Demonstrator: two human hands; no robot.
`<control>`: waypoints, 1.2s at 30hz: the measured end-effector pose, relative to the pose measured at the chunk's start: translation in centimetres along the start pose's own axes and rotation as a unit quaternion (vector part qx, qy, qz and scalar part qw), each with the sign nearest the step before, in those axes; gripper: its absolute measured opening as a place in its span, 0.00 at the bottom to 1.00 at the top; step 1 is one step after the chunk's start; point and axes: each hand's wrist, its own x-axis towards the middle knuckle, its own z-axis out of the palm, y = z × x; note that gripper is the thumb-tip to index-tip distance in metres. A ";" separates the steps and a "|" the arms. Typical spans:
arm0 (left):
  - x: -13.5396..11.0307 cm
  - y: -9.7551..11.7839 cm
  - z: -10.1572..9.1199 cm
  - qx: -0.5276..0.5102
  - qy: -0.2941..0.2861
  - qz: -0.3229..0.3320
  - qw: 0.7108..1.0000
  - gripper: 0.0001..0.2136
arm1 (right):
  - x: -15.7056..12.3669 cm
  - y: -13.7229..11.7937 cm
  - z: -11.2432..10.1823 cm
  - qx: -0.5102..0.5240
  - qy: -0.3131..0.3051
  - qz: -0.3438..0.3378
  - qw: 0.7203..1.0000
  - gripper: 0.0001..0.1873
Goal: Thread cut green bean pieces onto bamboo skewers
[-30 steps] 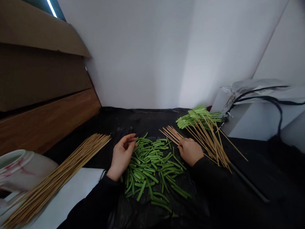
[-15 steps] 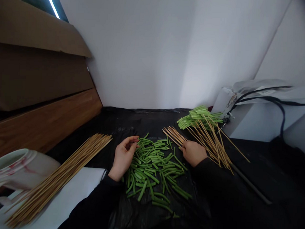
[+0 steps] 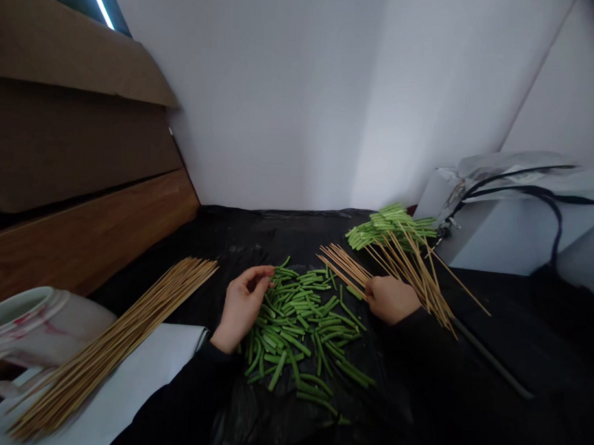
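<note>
A loose pile of cut green bean pieces (image 3: 293,320) lies on black plastic sheeting before me. At its upper left edge is my left hand (image 3: 240,305), thumb and fingers curled together by the beans; whatever is between the fingertips is too small to make out. Right of the pile, my right hand (image 3: 392,298) is closed at the near end of a row of thin bamboo skewers (image 3: 344,264); how many it grips is hidden. One green piece (image 3: 355,293) lies just left of its fingertips. Behind that hand are more loose skewers (image 3: 424,272) and stacked green bean bundles (image 3: 392,226).
A thick bundle of skewers (image 3: 122,340) lies at left across a white sheet (image 3: 160,354), beside a mug (image 3: 50,324). A cardboard box (image 3: 75,143) stands back left, a white box with a plastic bag and black cords (image 3: 511,217) back right. A white wall (image 3: 281,105) closes the back.
My right hand has slid right along the skewers, uncovering more of them and a green piece. The left hand has barely shifted; its fingertips are slightly further right.
</note>
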 end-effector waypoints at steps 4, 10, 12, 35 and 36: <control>0.0 0.1 -0.1 0.001 -0.001 -0.001 1.000 0.12 | -0.2 -0.2 -0.2 -0.003 0.004 -0.004 1.000 0.11; -0.1 0.3 -0.1 0.007 0.003 -0.002 1.000 0.12 | -0.3 -0.3 -0.5 0.015 -0.001 -0.036 0.999 0.07; -0.1 0.3 -0.1 0.008 0.001 -0.001 1.000 0.12 | -0.3 -0.3 -0.3 0.016 -0.002 -0.035 0.999 0.07; -1.0 1.3 0.3 -0.013 -0.114 0.004 0.993 0.15 | -1.1 -2.5 -1.5 0.739 0.010 -0.126 0.662 0.18; -1.2 1.4 0.4 -0.013 -0.141 0.006 0.990 0.15 | -1.2 -2.8 -1.3 0.749 0.002 -0.128 0.650 0.19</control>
